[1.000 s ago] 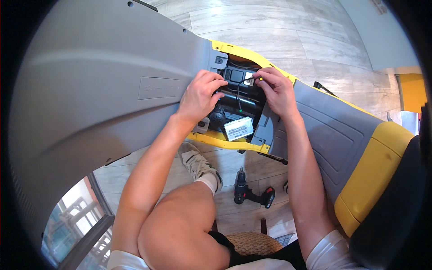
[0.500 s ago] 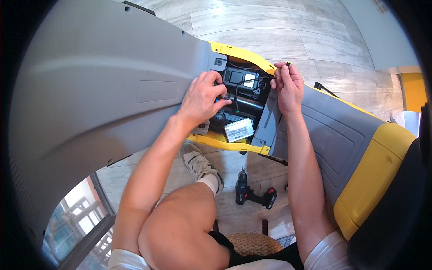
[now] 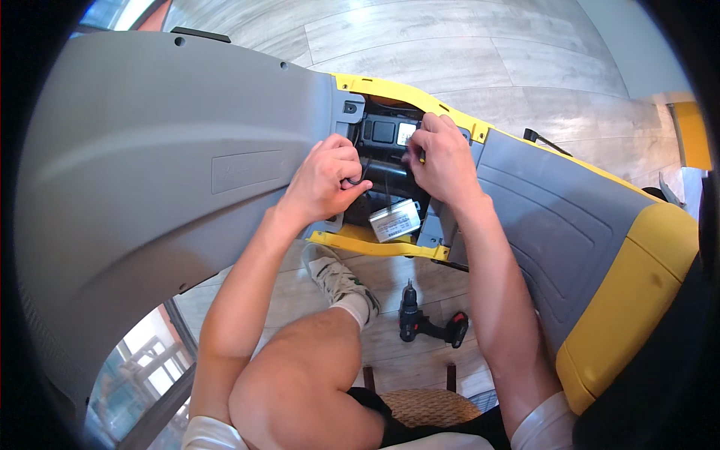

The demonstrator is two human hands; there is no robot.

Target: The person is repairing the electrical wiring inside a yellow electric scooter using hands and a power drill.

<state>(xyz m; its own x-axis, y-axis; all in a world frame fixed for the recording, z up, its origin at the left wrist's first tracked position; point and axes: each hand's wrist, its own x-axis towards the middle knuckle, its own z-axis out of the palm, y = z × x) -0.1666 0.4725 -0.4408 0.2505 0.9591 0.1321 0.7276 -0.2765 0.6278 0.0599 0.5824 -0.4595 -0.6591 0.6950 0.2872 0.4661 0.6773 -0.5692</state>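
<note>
An open bay lies in the body of a grey and yellow vehicle, which looks like a scooter. Over the bay's left side, my left hand [image 3: 327, 178] pinches a thin black cable [image 3: 352, 181] between thumb and fingers. My right hand [image 3: 444, 159] reaches into the right side with its fingers bent together; whatever they hold is hidden. Between the hands runs a black tube [image 3: 388, 171]. Beyond it sits a black housing [image 3: 381, 132] with a white label. A silver metal box [image 3: 395, 221] rests tilted at the near side of the bay.
A yellow frame [image 3: 375, 245] edges the bay. The large grey panel [image 3: 172, 142] extends left, and the grey footboard [image 3: 547, 202] with its yellow end lies right. A black cordless drill [image 3: 427, 324] stands on the wooden floor near my shoe [image 3: 337, 279].
My right hand has come down and left into the bay from above its right edge, where it held a black cable end. My left hand has shifted slightly. The view has moved a little.
</note>
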